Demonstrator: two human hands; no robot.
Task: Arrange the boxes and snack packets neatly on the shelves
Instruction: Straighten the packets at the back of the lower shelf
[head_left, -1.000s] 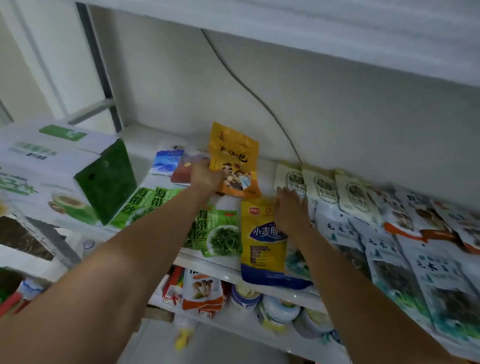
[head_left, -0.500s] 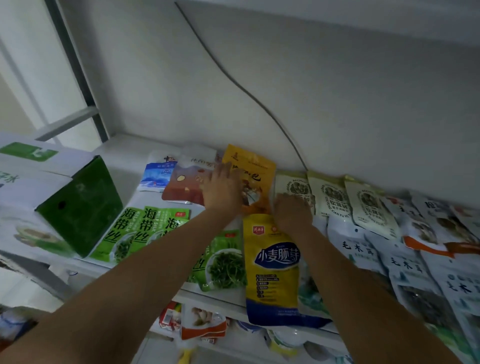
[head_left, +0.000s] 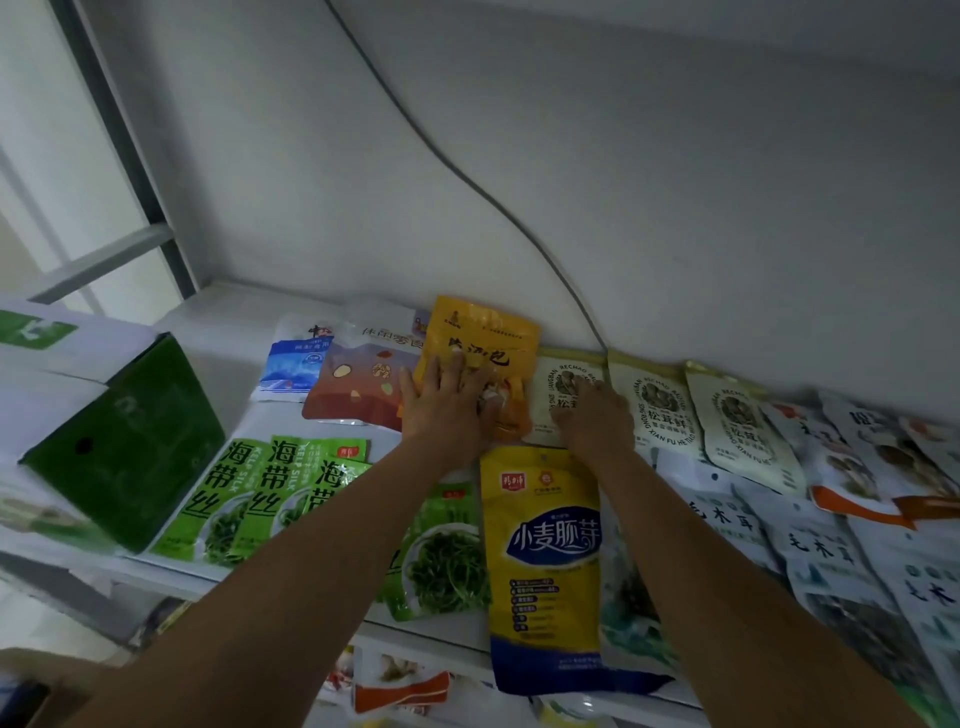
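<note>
Left hand presses straight fingers onto the orange plastic snack packet. Right hand lies with flat fingers on the adjoining cream pouch.

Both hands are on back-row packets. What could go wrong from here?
1. The yellow-and-blue packet overhangs the front edge of the shelf between the forearms; withdrawing an arm may drag it off.
2. The left hand presses the orange packet, which overlaps the brown packet; pushing could shift both.
3. The cable runs down the wall behind the cream packet under the right hand; shoving packets back might snag it.
</note>
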